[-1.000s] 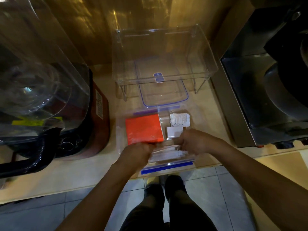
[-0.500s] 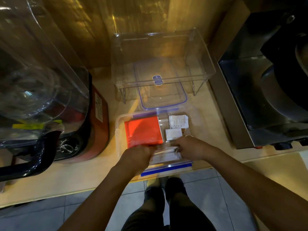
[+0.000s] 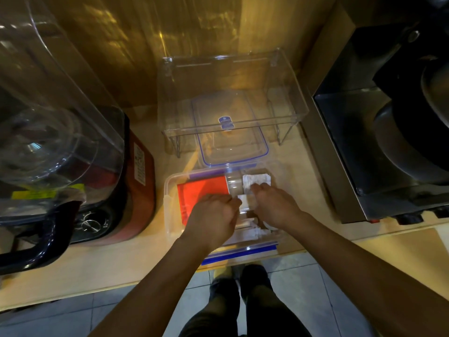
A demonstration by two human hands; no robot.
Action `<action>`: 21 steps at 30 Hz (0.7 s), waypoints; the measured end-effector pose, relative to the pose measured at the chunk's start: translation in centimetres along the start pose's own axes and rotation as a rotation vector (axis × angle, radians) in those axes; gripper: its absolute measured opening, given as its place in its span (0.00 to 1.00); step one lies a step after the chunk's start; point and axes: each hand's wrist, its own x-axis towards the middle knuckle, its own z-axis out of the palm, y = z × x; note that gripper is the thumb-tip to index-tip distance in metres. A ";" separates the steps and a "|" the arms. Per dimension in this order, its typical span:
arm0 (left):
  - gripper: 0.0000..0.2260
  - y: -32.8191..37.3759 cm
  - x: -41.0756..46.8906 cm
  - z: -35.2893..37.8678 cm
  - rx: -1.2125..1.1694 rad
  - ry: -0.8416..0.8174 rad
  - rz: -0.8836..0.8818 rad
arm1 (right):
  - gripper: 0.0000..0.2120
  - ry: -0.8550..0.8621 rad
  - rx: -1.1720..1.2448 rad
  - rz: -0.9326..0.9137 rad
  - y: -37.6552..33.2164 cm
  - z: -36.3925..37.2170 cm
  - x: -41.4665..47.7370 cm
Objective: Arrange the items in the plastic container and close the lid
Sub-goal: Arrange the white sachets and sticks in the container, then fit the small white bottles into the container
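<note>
Plastic container (image 3: 170, 210) lies long axis left-right; both hands (image 3: 239, 210) inside, grip seemingly loose, unclear.

Dim warm yellow light, glare on clear plastic, soft blur, curved wide-angle edges

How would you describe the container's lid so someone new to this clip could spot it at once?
Start at the clear acrylic stand against the back wall, in the middle of the wooden counter. The lid lies flat beneath it, poking out toward the open plastic container where both hands work. Unlike the other clear plastic, it has a thin blue rim and a blue tab.
</note>
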 end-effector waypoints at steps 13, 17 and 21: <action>0.23 0.9 4.2 3.1 0.326 -0.201 0.009 | 0.22 0.046 -0.113 -0.194 -0.1 -1.0 -0.6; 0.25 0.4 4.5 1.7 0.028 -0.141 0.036 | 0.21 0.184 -0.122 -0.233 1.0 -1.7 -1.4; 0.19 0.2 3.9 -0.7 -0.585 0.133 0.093 | 0.20 0.331 0.017 -0.208 2.6 -2.4 -1.9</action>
